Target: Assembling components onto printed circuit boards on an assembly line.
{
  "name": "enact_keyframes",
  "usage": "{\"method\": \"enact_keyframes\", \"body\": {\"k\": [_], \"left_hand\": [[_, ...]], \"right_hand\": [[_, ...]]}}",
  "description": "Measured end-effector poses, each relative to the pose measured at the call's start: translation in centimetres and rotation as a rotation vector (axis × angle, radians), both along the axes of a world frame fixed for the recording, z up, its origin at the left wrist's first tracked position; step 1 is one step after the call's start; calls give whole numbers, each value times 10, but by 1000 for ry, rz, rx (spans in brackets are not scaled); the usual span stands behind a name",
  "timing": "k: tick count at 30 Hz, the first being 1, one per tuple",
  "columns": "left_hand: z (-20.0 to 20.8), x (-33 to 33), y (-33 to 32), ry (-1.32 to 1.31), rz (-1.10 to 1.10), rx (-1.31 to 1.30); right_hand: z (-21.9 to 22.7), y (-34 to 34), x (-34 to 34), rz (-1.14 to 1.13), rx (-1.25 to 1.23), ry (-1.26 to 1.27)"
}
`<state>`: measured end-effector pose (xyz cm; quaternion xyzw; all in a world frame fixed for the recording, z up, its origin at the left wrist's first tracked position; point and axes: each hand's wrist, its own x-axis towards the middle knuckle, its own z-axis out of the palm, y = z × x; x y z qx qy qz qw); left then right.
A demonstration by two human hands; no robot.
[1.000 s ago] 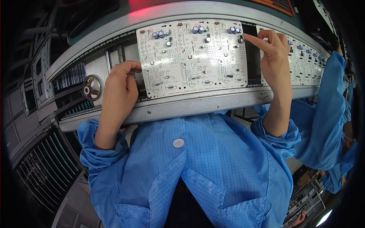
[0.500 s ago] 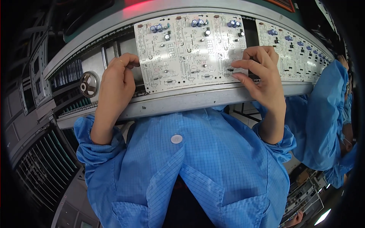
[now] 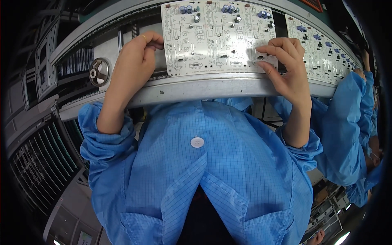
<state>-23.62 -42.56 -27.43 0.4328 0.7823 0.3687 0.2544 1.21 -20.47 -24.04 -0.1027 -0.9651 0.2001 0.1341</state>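
Bare left hand [image 3: 136, 61], fingers [image 3: 153, 38] curled, left forearm [image 3: 112, 108] slanted inward; bare right hand [image 3: 289, 69], thumb [image 3: 268, 70] and forefinger [image 3: 272, 50] parted, right forearm [image 3: 298, 120] nearly upright.

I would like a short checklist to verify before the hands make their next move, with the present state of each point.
1. Left hand at the left edge of the nearer white circuit-board panel: ok.
2. Right hand clear of that panel: not ok, its fingers are over the lower right part.
3. Small black component between right thumb and fingers untouched: cannot tell.
4. Three pairs of blue capacitors present along the far side: ok.
5. Gap visible before the next circuit-board panel: ok.
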Motion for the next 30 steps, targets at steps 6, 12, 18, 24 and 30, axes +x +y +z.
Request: {"method": "enact_keyframes", "body": {"k": [6, 12, 18, 24, 30], "left_hand": [[-6, -3, -2, 0, -19, 49], [-9, -1, 0, 26, -14, 67], [-15, -5, 0, 32, -41, 76], [-13, -2, 2, 37, -52, 67], [-16, -1, 2, 5, -43, 73]], "right_hand": [[1, -30, -11, 73, 195, 32], [-5, -33, -15, 90, 251, -2], [-8, -29, -13, 108, 251, 16], [0, -5, 9, -19, 235, 91], [-2, 7, 32, -90, 308, 76]]}}
